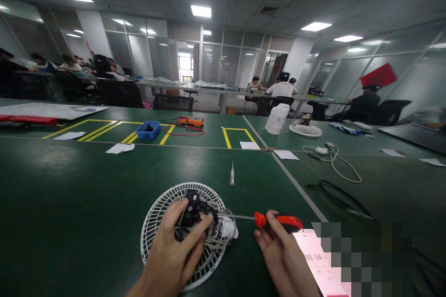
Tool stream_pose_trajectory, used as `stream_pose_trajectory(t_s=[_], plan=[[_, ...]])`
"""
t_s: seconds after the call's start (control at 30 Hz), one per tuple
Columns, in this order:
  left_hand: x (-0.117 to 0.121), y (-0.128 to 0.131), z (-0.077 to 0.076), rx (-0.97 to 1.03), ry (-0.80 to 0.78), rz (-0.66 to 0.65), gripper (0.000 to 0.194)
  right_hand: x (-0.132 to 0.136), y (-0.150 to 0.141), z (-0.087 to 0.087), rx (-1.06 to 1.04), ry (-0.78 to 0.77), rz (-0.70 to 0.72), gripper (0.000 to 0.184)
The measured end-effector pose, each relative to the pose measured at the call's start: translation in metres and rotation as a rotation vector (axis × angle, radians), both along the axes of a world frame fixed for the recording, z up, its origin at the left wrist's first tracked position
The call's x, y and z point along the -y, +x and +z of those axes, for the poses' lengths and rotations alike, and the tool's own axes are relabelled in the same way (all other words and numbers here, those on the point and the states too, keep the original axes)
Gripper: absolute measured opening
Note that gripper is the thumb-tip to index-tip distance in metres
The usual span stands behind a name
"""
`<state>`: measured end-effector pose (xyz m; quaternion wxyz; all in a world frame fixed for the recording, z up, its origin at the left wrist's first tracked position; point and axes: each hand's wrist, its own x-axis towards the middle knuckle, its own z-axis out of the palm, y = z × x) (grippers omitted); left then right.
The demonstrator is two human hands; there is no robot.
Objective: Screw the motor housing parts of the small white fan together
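Observation:
A white round fan grille (pixel 149 222) lies on the green table, with a black motor assembly (pixel 193 202) and bundled grey wires (pixel 218 241) on top of it. My left hand (pixel 177 241) grips the motor assembly, thumb and fingers on either side of it. In my right hand (pixel 278 250) is a red and black screwdriver (pixel 284 222), held level by its handle. Its shaft points left and its tip reaches the side of the motor assembly; the exact contact point is hidden. A small clear-handled screwdriver (pixel 232 176) lies beyond the grille.
Farther back are a blue bin (pixel 148 131), an orange multimeter (pixel 191 121) with red leads, a white plastic container (pixel 277 119) and another fan grille (pixel 305 130). Cables (pixel 334 160) lie to the right. A lit pink screen (pixel 318 260) sits beside my right wrist. Several people work at distant tables.

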<state>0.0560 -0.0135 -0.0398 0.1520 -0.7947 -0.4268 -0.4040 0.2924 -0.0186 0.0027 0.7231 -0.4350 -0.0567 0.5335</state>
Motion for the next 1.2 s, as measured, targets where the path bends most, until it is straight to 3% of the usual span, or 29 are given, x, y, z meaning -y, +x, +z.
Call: stream_pose_trajectory(t_s=[0.2,0.6,0.87,1.2], plan=[[0.000,0.000,-0.001,0.001,-0.007,0.008,0.053,-0.003,0.003,-0.001,-0.033,0.013,-0.020,0.065],[0.001,0.000,0.001,0.003,-0.003,0.001,0.057,-0.003,0.004,0.005,-0.055,0.011,0.025,0.054],[0.001,-0.001,-0.001,-0.012,-0.001,-0.002,0.058,-0.003,0.001,0.002,0.026,-0.032,0.043,0.056],[0.001,-0.001,-0.001,-0.006,0.004,-0.010,0.055,-0.002,0.002,0.009,-0.066,0.019,-0.011,0.050]])
